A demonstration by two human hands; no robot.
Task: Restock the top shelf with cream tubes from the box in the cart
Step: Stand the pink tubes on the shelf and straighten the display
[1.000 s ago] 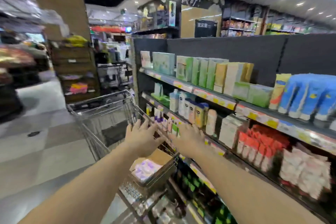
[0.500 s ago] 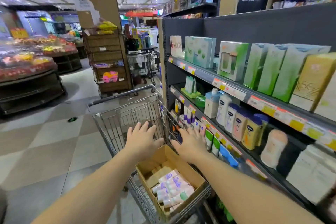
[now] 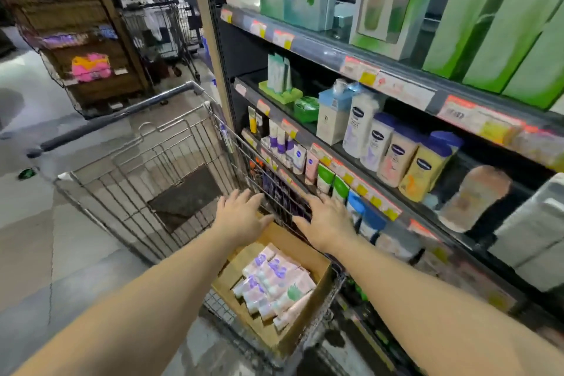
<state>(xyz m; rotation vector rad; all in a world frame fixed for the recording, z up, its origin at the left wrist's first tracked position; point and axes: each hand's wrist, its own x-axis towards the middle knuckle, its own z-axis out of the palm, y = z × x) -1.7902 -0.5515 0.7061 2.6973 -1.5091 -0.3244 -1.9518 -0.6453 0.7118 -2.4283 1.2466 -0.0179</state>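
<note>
— Reaching out over the cart [image 3: 131,180], both arms at full stretch. Do you see the hands?

— Yes. The left hand [image 3: 241,220] is flat, fingers straight and spread, above the far edge of the box [image 3: 308,256]. It grips nothing.

— And the right hand [image 3: 328,223]?

— The same: fingers straight, palm down, holding nothing, at the cart's right wire wall, just beside the low shelf of small tubes.

— Where are the cream tubes [image 3: 274,284]?

— Lying in a heap in the cardboard box, which sits in the near right corner of the cart. Pale pink and white, some with purple marks. Both hands are farther out than the tubes and touch none of them.

— And the top shelf [image 3: 329,49]?

— Up on the right, well above the hands. Tall green and white cartons [image 3: 393,6] stand along it, with price tags on its front edge. One shelf lower stand lotion bottles [image 3: 393,152] with dark blue caps.

— Anything beyond the cart?

— A second cart [image 3: 161,27] far off by a brown wooden rack [image 3: 76,24], rather blurred.
</note>
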